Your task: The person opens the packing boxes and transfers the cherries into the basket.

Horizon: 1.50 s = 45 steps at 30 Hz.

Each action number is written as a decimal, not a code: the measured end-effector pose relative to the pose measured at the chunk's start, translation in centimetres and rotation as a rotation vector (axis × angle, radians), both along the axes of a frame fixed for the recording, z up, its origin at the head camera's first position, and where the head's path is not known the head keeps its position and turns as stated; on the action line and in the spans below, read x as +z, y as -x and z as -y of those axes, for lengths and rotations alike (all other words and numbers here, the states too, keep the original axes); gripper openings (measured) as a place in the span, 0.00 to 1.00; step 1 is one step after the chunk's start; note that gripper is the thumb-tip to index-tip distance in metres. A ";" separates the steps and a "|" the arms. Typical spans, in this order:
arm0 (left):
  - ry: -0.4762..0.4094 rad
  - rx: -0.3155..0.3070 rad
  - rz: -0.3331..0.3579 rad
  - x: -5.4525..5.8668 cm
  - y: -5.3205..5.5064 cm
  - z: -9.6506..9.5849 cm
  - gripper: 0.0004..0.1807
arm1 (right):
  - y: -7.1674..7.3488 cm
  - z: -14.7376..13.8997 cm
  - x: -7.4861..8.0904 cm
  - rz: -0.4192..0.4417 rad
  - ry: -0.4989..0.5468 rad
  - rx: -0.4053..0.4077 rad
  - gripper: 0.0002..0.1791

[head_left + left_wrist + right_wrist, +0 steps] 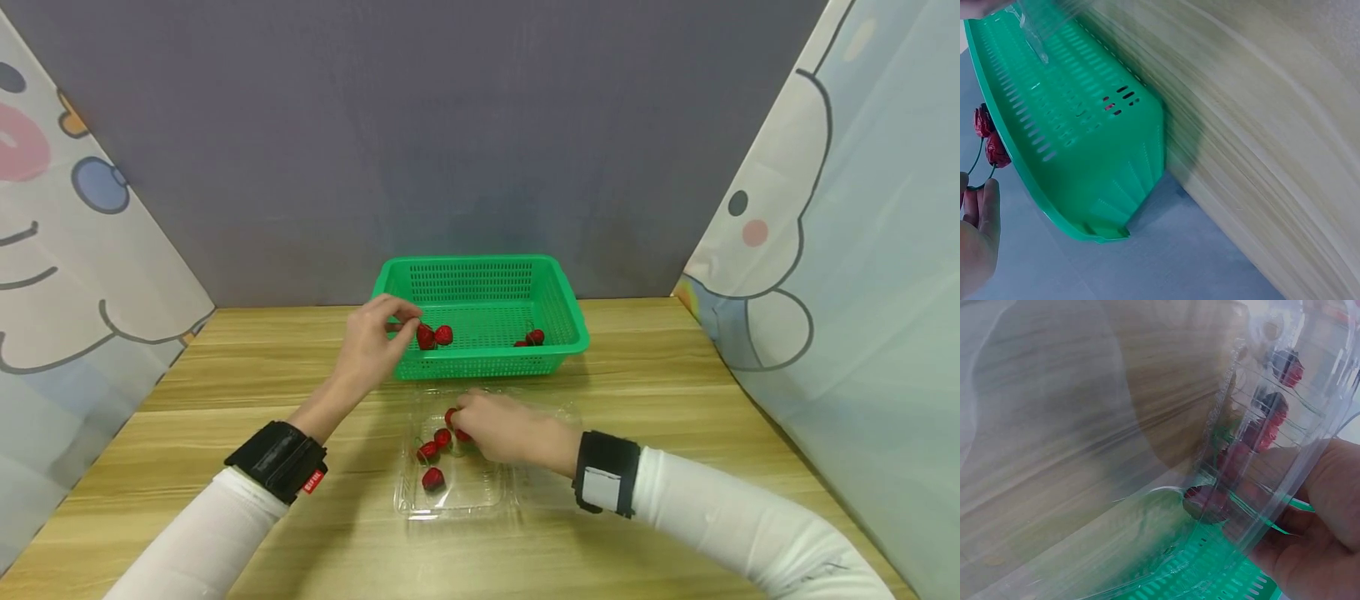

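Observation:
At the left end of the green basket (487, 353), my left hand (375, 337) pinches the joined green stems of a pair of cherries (435, 336). In the left wrist view, these cherries (992, 142) hang from the fingertips beside the basket rim. My right hand (495, 423) reaches into a clear plastic box (468, 502). Its fingers are curled at a green stem (1254, 512) with dark red cherries (1205, 505) close by. Other cherries (432, 478) lie in the box's left part. The right fingertips are partly hidden behind plastic.
Two more cherries (534, 337) lie in the basket's right end. The box's clear lid (551, 492) lies opened out to the right on the wooden table (675, 400). Behind the basket rises a grey wall (480, 150), with printed panels on both sides.

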<state>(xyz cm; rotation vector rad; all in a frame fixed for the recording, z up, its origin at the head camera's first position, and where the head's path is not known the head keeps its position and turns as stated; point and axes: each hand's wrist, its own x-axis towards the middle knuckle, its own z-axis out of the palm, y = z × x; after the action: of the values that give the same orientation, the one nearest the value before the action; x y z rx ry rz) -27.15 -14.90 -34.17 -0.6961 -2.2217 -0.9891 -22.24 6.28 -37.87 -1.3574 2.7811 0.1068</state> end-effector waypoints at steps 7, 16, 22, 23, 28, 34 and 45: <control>0.018 0.024 0.003 -0.1 0.4 0.4 0.06 | 0.0 0.2 -0.2 0.009 0.005 -0.007 0.13; 0.019 0.052 0.025 -0.3 1.2 1.1 0.06 | 0.1 0.2 -0.3 0.009 -0.015 0.001 0.13; 0.043 0.058 0.043 -0.2 1.5 1.4 0.06 | 0.1 0.2 -0.3 0.019 -0.017 -0.004 0.14; 0.049 0.059 0.048 -0.2 1.6 1.4 0.06 | 0.1 0.2 -0.3 0.023 -0.014 -0.003 0.14; 0.074 0.078 0.073 -0.2 1.9 1.7 0.06 | 0.2 0.0 -0.3 0.024 -0.008 0.015 0.12; 0.097 0.089 0.095 -0.3 2.1 1.9 0.05 | 0.1 0.0 -0.3 0.014 -0.019 0.024 0.10; 0.146 0.097 0.107 -0.2 2.2 1.7 0.05 | 0.1 -0.1 -0.3 0.030 -0.004 0.036 0.09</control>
<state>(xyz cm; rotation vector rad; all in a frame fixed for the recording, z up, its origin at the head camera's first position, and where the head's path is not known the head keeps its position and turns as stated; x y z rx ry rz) -29.37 -16.62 -34.40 -0.6045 -2.4160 -0.8400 -22.35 6.34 -38.13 -1.3960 2.7315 0.0917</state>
